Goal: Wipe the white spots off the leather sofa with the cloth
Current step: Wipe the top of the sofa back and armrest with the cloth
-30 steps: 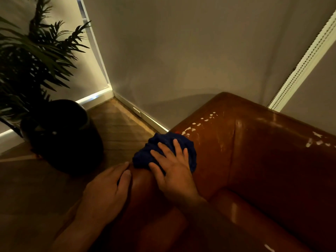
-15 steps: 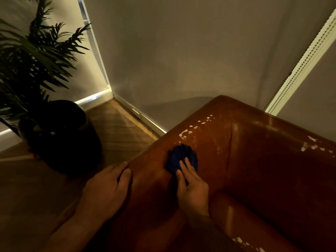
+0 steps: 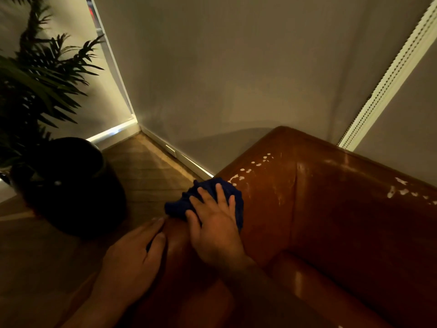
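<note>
Nearest the camera, the left hand [image 3: 132,263] rests flat against the outer side of the leather sofa's [image 3: 331,228] arm, its grip open, fingers straight and holding nothing. Just beyond it, the right hand [image 3: 215,233] presses down on the bunched blue cloth [image 3: 177,207], its grip also open, fingers spread over the fabric rather than curled round it. The cloth sits on top of the sofa arm, at its outer edge. A trail of white spots [image 3: 243,172] begins just past the cloth and runs along the arm top; more white marks [image 3: 402,189] dot the backrest. Further left, a dark pot [image 3: 68,185] with a leafy plant [image 3: 35,79] stands on the wooden floor [image 3: 146,171].
</note>
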Motion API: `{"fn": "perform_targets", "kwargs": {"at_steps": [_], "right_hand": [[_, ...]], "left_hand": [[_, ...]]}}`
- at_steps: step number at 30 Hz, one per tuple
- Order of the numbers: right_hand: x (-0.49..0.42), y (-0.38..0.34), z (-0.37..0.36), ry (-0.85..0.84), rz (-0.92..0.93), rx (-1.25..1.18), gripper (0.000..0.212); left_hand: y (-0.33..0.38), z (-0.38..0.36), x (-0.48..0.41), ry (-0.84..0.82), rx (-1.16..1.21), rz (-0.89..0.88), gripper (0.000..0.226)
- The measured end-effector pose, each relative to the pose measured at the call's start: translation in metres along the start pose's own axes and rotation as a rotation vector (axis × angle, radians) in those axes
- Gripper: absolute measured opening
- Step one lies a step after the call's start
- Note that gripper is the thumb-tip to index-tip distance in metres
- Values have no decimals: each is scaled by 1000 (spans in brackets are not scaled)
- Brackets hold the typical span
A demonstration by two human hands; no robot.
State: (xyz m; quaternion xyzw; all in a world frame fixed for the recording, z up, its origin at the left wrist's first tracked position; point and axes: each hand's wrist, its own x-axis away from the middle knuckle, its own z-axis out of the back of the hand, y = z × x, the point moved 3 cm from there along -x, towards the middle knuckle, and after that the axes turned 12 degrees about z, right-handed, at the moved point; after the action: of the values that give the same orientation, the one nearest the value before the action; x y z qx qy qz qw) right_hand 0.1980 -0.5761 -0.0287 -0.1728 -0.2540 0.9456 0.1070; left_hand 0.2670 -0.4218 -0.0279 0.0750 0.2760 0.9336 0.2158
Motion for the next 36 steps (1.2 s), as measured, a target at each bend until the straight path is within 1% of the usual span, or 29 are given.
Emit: {"fn": "perform_targets", "kwargs": {"at_steps": [5,9,11,15,17,19,20,22,24,25,27,33,36], "right_hand": [[4,11,-2,125,-116,-114,43],[24,20,-6,260,-191,-230,42],[36,25,-7,309,-204,-239,40],[63,51,1,335,-276,-178,35],[67,63,17,406,-298,-135,33],[53,62,36,458,-253,-154,32],[39,58,43,439,-187,-147,33],[12,46,44,302,-49,-77,39],[-5,40,33,130,-16,-4,40],[-8,41,27,96,-44,5,40],[-7,45,22,127,-77,-6,39],[3,50,21,298,-87,-23,35],[11,53,21,332,-150,-73,33]], "left_hand": [[-1,2,2,-42,-51,3,61],[5,5,3,-27,-79,-10,61],[8,8,1,-46,-107,-8,57],[30,8,-12,-145,-184,-78,65],[48,-1,-18,-172,-197,-103,60],[59,-11,-22,-138,-205,-117,52],[61,-14,-22,-117,-209,-111,49],[60,-16,-23,-83,-220,-115,48],[61,-14,-24,-70,-244,-126,46],[62,-14,-25,-66,-249,-132,45],[64,-14,-26,-54,-258,-148,45],[66,-12,-23,-42,-280,-126,46],[69,-12,-25,-72,-303,-121,48]]}}
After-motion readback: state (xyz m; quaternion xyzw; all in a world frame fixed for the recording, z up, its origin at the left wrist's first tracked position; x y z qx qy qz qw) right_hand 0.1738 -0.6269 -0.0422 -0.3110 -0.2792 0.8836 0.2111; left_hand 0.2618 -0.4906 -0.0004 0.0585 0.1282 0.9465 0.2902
